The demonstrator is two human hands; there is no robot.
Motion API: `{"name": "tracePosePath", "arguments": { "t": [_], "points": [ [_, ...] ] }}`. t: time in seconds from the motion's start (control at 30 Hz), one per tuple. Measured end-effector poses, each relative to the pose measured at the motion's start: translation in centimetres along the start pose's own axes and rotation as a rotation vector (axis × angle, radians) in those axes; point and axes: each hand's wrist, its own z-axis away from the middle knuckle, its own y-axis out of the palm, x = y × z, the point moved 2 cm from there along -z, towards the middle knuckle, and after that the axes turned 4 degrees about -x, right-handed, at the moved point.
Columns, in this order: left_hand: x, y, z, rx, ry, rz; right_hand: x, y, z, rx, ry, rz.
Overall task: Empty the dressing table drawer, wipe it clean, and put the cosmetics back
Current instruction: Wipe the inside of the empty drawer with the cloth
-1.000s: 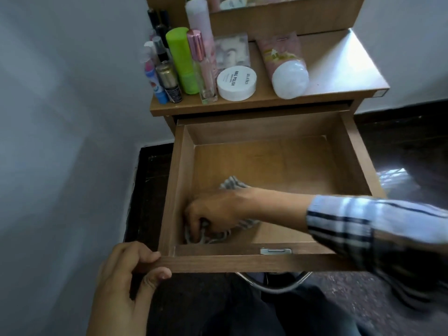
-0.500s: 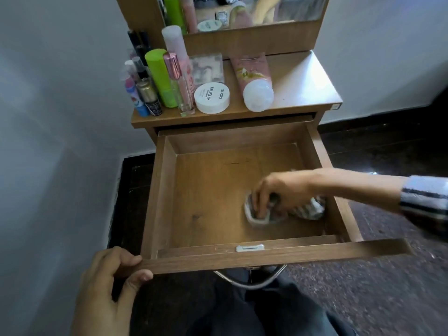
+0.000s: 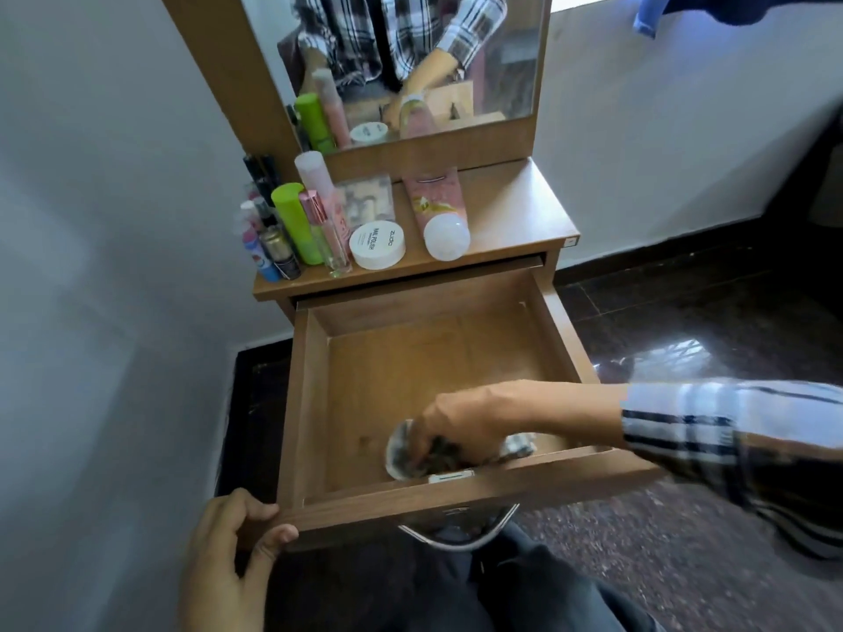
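Note:
The wooden drawer (image 3: 314, 403) stands pulled out, with only a cloth in it. My right hand (image 3: 470, 426) grips a crumpled striped cloth (image 3: 403, 453) and presses it on the drawer floor near the front wall. My left hand (image 3: 228, 554) grips the left end of the drawer front (image 3: 524, 488), thumb underneath. The cosmetics stand on the dressing table top (image 3: 515, 212): a green bottle (image 3: 296, 223), a white jar (image 3: 377, 245), a pink tube with a white cap (image 3: 440, 212), a slim pink-capped bottle (image 3: 325, 232) and several small bottles (image 3: 269, 244).
A mirror (image 3: 410, 61) rises behind the table top and reflects a person in a plaid shirt. A white wall lies at the left, dark glossy floor (image 3: 684, 321) at the right. A metal handle (image 3: 456, 538) hangs under the drawer front. My dark trousers fill the bottom.
My right hand swept the cloth from the drawer's front left to the right, and now back toward the front middle. My left hand has kept its grip. The camera has tilted up.

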Motion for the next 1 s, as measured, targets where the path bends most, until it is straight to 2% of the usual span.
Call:
{"name": "tracePosePath", "arguments": {
  "t": [0.1, 0.23, 0.3, 0.4, 0.5, 0.57, 0.63, 0.67, 0.73, 0.83, 0.93, 1.0],
  "points": [
    [0.4, 0.0, -0.1, 0.011, 0.013, -0.003, -2.8, -1.3, 1.4, -0.074, 0.148, 0.020],
    [0.8, 0.0, -0.4, 0.017, 0.036, -0.045, -6.6, -3.5, -0.9, -0.259, 0.385, 0.023],
    [1.1, 0.1, -0.7, 0.028, 0.057, -0.067, -6.0, -3.9, -3.6, -0.351, 0.385, 0.040],
    [1.4, 0.1, -1.0, 0.034, 0.090, -0.083, -2.7, -4.2, -6.8, -0.411, 0.286, 0.068],
    [2.0, -0.1, -1.1, 0.092, 0.091, -0.077, 1.4, -3.5, -8.3, -0.355, 0.129, 0.038],
    [2.0, -0.2, -1.1, 0.124, 0.111, -0.073, 4.0, -1.9, -8.5, -0.220, 0.057, 0.046],
    [1.7, -0.1, -1.0, 0.100, 0.091, -0.066, 5.2, -0.7, -7.6, -0.101, 0.014, -0.009],
    [1.5, 0.1, -0.8, 0.065, 0.068, -0.046, 5.3, -0.5, -6.8, -0.097, 0.009, -0.036],
    [1.1, 0.3, -0.4, 0.026, 0.055, -0.035, 4.1, -0.8, -5.1, -0.124, 0.065, -0.033],
    [1.5, 0.2, -0.2, 0.018, 0.101, -0.023, 0.6, -1.8, -3.6, -0.201, 0.253, 0.008],
    [2.5, 0.2, -0.5, 0.003, 0.153, -0.083, -1.9, -3.1, -3.8, -0.399, 0.436, 0.025],
    [2.4, 0.3, -0.6, -0.019, 0.182, -0.102, -1.8, -3.4, -5.4, -0.500, 0.557, 0.167]
  ]
}}
